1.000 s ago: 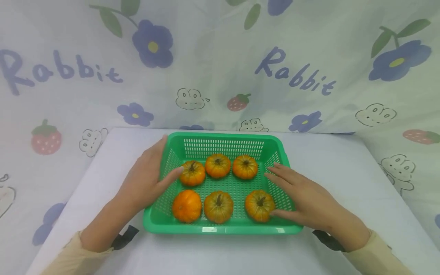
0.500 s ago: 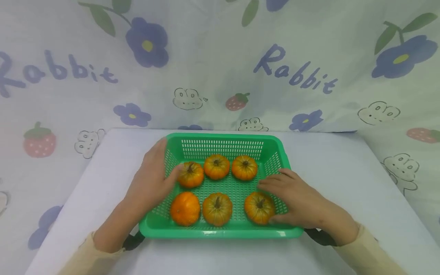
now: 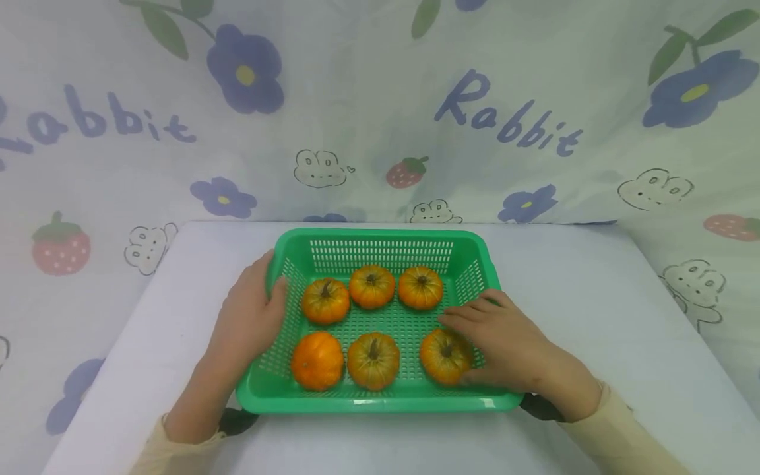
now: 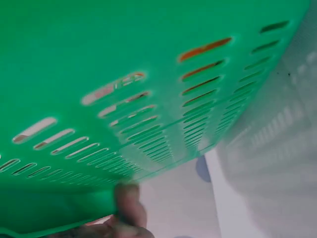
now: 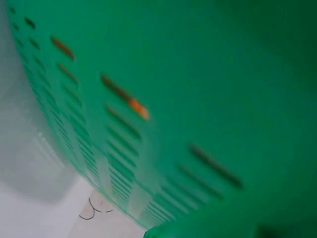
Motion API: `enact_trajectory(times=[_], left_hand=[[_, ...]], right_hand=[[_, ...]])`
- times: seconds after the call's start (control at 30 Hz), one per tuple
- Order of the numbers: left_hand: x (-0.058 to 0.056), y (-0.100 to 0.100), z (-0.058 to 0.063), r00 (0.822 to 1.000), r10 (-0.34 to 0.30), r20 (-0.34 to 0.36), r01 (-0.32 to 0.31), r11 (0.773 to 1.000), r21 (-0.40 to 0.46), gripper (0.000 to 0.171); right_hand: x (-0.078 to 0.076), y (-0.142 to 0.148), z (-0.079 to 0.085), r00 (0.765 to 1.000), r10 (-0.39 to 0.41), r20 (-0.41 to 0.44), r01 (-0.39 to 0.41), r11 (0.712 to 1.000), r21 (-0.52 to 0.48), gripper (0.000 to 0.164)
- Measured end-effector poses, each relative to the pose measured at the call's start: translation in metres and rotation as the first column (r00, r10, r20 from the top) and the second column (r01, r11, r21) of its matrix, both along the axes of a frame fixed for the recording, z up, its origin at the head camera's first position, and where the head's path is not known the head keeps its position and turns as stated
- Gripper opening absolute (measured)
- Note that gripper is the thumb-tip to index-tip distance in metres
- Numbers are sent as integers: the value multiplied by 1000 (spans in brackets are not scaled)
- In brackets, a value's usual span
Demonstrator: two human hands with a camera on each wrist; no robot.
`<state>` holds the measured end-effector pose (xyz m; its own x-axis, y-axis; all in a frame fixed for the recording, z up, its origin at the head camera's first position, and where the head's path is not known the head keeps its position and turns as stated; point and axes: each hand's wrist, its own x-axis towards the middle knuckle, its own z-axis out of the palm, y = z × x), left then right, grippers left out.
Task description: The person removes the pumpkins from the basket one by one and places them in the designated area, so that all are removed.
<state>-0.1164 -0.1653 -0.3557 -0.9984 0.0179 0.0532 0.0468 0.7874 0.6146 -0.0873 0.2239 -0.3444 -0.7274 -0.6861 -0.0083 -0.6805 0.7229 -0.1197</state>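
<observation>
Basket [image 3: 415, 404], green and slotted, on white tabletop [image 3: 570, 277], with six pumpkins [image 3: 373, 361] inside: three in far row, three in near. Left hand [image 3: 246, 323] at left rim, grip clamped there, thumb over edge. Right hand [image 3: 512, 344] over right side, thumb and fingers about near-right pumpkin [image 3: 441, 358]; cannot tell whether grip clamped.

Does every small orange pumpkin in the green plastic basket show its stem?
No, the bright orange round pumpkin at the front left shows none.

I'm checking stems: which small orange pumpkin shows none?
The bright orange round pumpkin at the near-left corner of the green plastic basket; the other five pumpkins show stems.
</observation>
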Motion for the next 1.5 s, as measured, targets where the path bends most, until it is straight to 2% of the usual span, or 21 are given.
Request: enact_trajectory(times=[0.17, 0.3, 0.93, 1.3, 1.4, 1.5], left_hand=[[2, -1, 1, 1000, 16, 5, -16, 1000, -15, 60], [2, -1, 1, 1000, 15, 12, -15, 999, -33, 60], [3, 1, -1, 1000, 16, 20, -16, 1000, -20, 61], [3, 0, 0, 1000, 27, 11, -27, 1000, -16, 57], [2, 0, 0, 999, 45, 30, -44, 999, -24, 57], [1, 0, 1, 994, 77, 80, -74, 997, -35, 61]], right_hand=[[0, -7, -4, 999, -32, -6, 32, 999, 32, 78], [1, -8, -4, 999, -41, -10, 41, 999, 22, 76], [4, -6, -8, 996, -79, -51, 80, 997, 2, 71], [3, -6, -11, 994, -92, -61, 87, 994, -73, 69], [2, -4, -13, 994, -98, -58, 91, 990, -103, 70], [2, -3, -14, 993, -102, -55, 94, 986, -136, 71]])
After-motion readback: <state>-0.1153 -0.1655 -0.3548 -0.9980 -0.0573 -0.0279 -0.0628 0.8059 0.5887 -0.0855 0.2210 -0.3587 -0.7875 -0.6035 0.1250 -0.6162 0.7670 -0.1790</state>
